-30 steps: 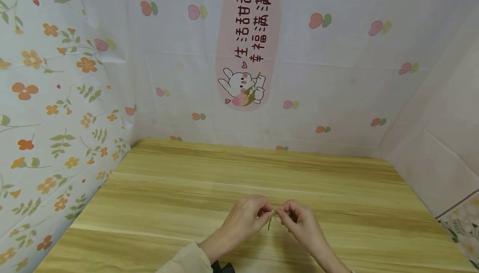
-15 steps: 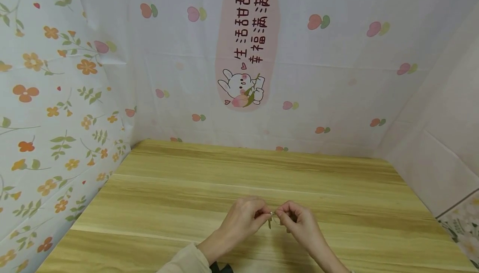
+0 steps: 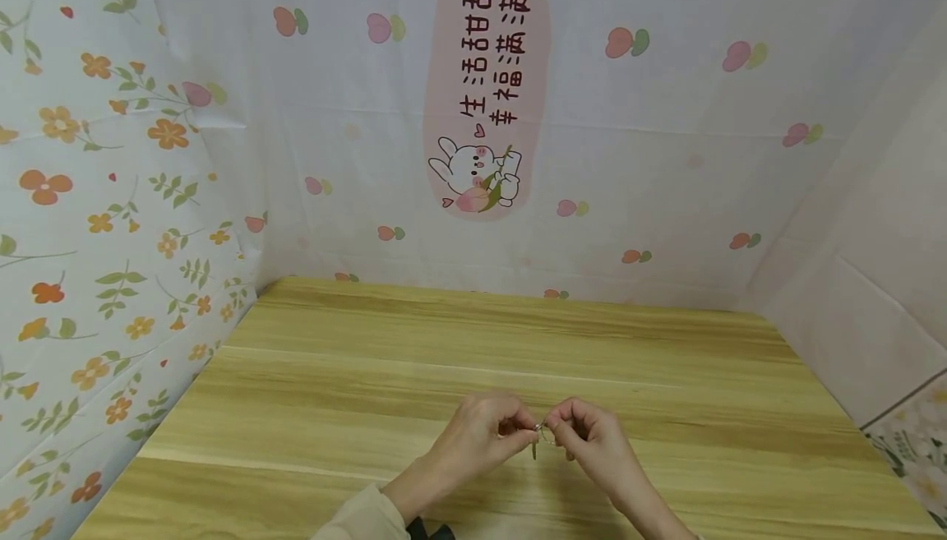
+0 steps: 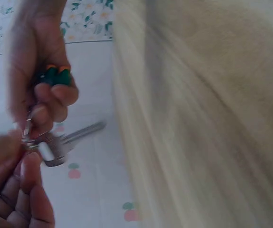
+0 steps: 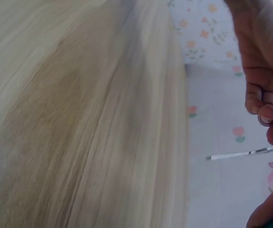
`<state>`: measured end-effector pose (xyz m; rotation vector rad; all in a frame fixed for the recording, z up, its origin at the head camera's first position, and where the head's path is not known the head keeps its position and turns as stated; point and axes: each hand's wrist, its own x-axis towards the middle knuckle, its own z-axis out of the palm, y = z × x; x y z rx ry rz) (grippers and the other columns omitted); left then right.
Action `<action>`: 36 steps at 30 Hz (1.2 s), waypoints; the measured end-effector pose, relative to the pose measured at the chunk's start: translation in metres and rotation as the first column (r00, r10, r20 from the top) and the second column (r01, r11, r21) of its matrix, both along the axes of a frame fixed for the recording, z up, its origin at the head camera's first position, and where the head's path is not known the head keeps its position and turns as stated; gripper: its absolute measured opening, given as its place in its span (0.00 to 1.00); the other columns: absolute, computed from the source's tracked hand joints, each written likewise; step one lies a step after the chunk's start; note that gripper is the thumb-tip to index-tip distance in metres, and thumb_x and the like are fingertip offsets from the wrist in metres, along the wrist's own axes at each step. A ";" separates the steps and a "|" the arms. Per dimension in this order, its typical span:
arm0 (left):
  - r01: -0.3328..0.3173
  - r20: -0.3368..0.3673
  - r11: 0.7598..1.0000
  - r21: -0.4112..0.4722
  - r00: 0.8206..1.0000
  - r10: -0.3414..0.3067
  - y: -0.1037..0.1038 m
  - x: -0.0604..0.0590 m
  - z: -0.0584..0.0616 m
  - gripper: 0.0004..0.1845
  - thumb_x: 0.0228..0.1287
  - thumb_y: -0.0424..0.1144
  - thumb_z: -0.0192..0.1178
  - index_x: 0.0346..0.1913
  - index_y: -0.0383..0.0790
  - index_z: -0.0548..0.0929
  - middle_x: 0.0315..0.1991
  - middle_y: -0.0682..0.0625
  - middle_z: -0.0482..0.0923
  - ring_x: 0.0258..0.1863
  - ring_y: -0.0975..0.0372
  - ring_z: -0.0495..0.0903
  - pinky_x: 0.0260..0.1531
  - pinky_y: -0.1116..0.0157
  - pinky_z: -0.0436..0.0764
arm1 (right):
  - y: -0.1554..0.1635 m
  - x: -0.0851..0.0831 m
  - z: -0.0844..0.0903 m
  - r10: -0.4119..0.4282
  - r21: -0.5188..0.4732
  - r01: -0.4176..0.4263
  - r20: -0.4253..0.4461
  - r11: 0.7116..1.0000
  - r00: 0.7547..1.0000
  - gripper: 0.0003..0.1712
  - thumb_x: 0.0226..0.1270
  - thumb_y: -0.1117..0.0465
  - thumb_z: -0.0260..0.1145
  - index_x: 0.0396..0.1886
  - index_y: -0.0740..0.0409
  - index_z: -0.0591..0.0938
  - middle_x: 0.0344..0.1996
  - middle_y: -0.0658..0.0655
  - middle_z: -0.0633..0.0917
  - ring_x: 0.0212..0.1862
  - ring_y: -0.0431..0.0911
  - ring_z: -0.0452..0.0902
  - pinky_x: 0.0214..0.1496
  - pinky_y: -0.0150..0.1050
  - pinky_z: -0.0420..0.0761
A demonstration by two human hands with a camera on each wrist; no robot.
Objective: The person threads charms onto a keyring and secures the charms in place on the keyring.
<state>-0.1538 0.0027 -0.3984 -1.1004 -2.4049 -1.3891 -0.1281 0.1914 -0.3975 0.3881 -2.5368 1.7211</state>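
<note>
- Pinching the key ring [image 3: 542,431] from both sides: left hand [image 3: 479,439], right hand [image 3: 592,439].
- Silver key [image 4: 62,145] hangs off the ring — just above the wooden table [image 3: 355,376].
- Right fingers also curl round something green and orange [image 4: 55,76].

Light wooden table [image 3: 459,343], floral sheet [image 3: 96,195] at left, far sheet with pink rabbit panel [image 3: 484,88], plain pale sheet [image 3: 873,219] at right

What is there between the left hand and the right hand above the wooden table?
A key ring with a silver key lies between them; the left hand and the right hand each pinch it. The left wrist view shows this best, above the table.
</note>
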 end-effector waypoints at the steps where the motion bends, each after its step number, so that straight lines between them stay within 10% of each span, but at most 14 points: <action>1: 0.009 0.024 1.000 -0.015 1.000 -0.008 -0.001 0.000 0.001 0.04 0.58 0.37 0.65 0.30 0.39 0.84 0.27 0.53 0.83 0.22 0.78 0.72 0.23 0.81 0.74 | 0.000 0.000 -0.001 0.006 0.023 -0.005 -0.048 1.000 0.999 0.07 0.66 0.65 0.61 0.30 0.65 0.79 0.18 0.47 0.74 0.19 0.32 0.64 0.18 0.30 0.71; 9: -0.021 0.029 0.990 -0.138 0.999 0.025 0.000 0.001 0.010 0.03 0.57 0.37 0.66 0.28 0.42 0.85 0.24 0.57 0.82 0.18 0.81 0.69 0.18 0.82 0.70 | -0.004 0.002 -0.005 0.058 0.124 -0.029 -0.232 0.992 0.971 0.04 0.63 0.69 0.62 0.29 0.60 0.80 0.18 0.50 0.77 0.19 0.29 0.61 0.15 0.28 0.66; 19: -0.039 0.004 0.977 -0.211 0.999 0.040 0.003 0.005 0.008 0.03 0.56 0.33 0.67 0.26 0.42 0.86 0.22 0.58 0.82 0.18 0.83 0.69 0.18 0.84 0.69 | -0.005 0.002 -0.006 0.041 0.139 -0.011 -0.215 0.990 0.976 0.04 0.63 0.69 0.62 0.29 0.60 0.80 0.19 0.51 0.78 0.20 0.30 0.63 0.17 0.29 0.68; 31: -0.034 0.007 0.991 -0.130 0.999 0.035 0.000 0.005 0.003 0.02 0.57 0.33 0.66 0.28 0.40 0.85 0.25 0.55 0.82 0.21 0.81 0.71 0.21 0.83 0.71 | 0.000 0.000 -0.003 -0.011 0.054 0.009 0.032 0.998 0.999 0.07 0.65 0.64 0.62 0.32 0.66 0.80 0.19 0.47 0.74 0.19 0.32 0.65 0.20 0.30 0.71; 36: -0.020 0.023 0.988 -0.152 0.999 0.024 -0.001 0.006 0.002 0.03 0.58 0.33 0.65 0.28 0.41 0.84 0.27 0.57 0.82 0.22 0.80 0.71 0.22 0.83 0.72 | 0.000 0.001 -0.005 0.030 0.054 -0.028 -0.039 0.998 0.999 0.06 0.65 0.65 0.62 0.30 0.65 0.79 0.18 0.46 0.74 0.19 0.31 0.64 0.18 0.29 0.69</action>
